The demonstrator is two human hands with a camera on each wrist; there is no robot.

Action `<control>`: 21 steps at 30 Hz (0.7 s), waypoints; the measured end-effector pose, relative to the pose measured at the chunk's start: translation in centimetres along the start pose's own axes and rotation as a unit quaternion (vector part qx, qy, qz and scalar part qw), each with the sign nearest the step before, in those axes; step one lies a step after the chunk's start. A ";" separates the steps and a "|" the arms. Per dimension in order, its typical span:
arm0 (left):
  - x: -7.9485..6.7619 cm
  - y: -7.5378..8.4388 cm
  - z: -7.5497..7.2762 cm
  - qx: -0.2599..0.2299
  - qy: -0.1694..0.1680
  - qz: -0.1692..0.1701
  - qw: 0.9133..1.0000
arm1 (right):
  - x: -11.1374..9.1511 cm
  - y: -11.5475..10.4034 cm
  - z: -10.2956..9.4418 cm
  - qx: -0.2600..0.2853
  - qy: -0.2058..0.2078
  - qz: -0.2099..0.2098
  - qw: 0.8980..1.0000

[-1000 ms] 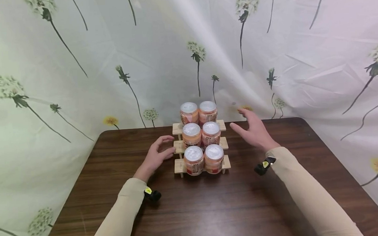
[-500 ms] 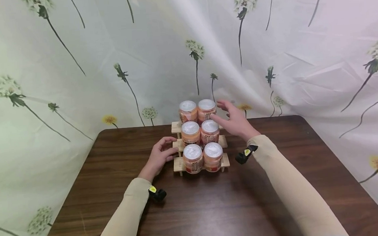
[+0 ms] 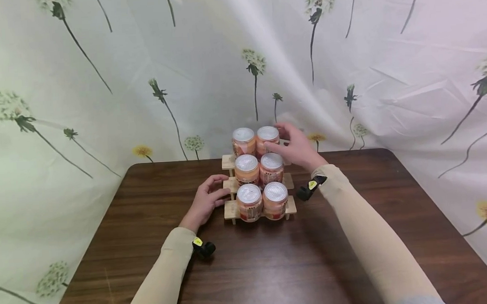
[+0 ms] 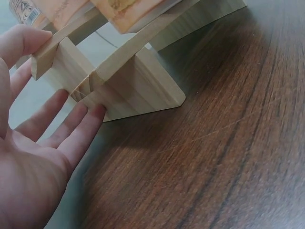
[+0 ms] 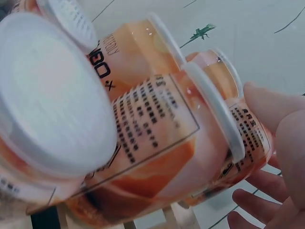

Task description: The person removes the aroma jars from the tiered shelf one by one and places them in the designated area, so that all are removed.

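Note:
A three-step wooden rack (image 3: 231, 210) bears several fruit jars with clear lids, two on each step. In the head view my left hand (image 3: 204, 202) is at the rack's left side, by the middle step. The left wrist view has its thumb (image 4: 35, 40) over a plank end of the rack (image 4: 143, 90), the index finger behind the plank and other fingertips at the side panel. My right hand (image 3: 296, 148) grips the back right jar (image 3: 267, 133). In the right wrist view the thumb (image 5: 271, 105) lies at this jar's (image 5: 255, 138) lid edge, fingers round its far side.
The front right jar (image 3: 276, 203) and middle right jar (image 3: 271, 170) stand just before the right hand. A dark wooden table (image 3: 242, 273) carries the rack. Behind its back edge hangs a white curtain (image 3: 205, 80) with dandelion prints.
My right hand has moved left from beside the rack to the back right jar and closed round it. The left hand has shifted slightly right, onto the rack's side.

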State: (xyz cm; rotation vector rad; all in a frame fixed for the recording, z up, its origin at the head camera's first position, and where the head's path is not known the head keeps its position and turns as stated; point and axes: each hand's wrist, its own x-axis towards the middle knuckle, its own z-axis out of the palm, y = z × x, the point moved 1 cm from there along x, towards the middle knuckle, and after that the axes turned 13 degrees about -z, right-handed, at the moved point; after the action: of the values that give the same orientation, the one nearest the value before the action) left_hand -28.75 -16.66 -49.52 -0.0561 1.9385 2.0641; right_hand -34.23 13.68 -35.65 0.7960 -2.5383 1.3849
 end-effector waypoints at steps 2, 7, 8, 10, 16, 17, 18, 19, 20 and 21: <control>0.0 0.0 0.0 0.001 0.005 -0.006 1.000 | 0.2 -0.2 0.1 0.001 0.000 -0.002 1.000; 0.0 -0.1 0.1 0.002 0.014 -0.024 1.000 | 0.7 -0.7 0.3 0.010 -0.001 -0.002 1.000; 0.0 -0.1 0.1 0.000 0.015 -0.025 1.000 | 0.8 -0.8 0.4 0.012 -0.002 -0.002 1.000; 0.0 -0.1 0.0 -0.001 0.015 -0.025 1.000 | 1.0 -0.8 0.5 0.015 -0.002 0.001 1.000; -0.3 0.0 0.1 -0.003 0.014 -0.021 1.000 | 1.2 -0.8 0.6 0.021 0.002 0.008 1.000; -0.4 0.0 0.2 -0.003 0.014 -0.020 1.000 | 1.2 -0.9 0.6 0.025 0.005 0.008 1.000; -0.4 0.0 0.2 -0.003 0.014 -0.019 1.000 | 1.2 -0.9 0.6 0.028 0.007 0.009 1.000; -0.4 0.0 0.2 -0.003 0.014 -0.018 1.000 | 1.2 -0.9 0.6 0.033 0.010 0.008 0.999; -0.4 0.0 0.2 -0.004 0.014 -0.017 1.000 | 1.2 -1.0 0.6 0.037 0.014 0.009 0.999; -0.4 -0.1 0.2 -0.003 0.015 -0.017 1.000 | 1.1 -1.0 0.7 0.041 0.017 0.009 0.999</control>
State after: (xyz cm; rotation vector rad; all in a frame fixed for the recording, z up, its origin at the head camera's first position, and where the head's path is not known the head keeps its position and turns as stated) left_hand -28.34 -16.59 -49.48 -0.1212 1.9346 2.0589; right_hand -34.59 12.26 -34.84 0.7572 -2.4835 1.5037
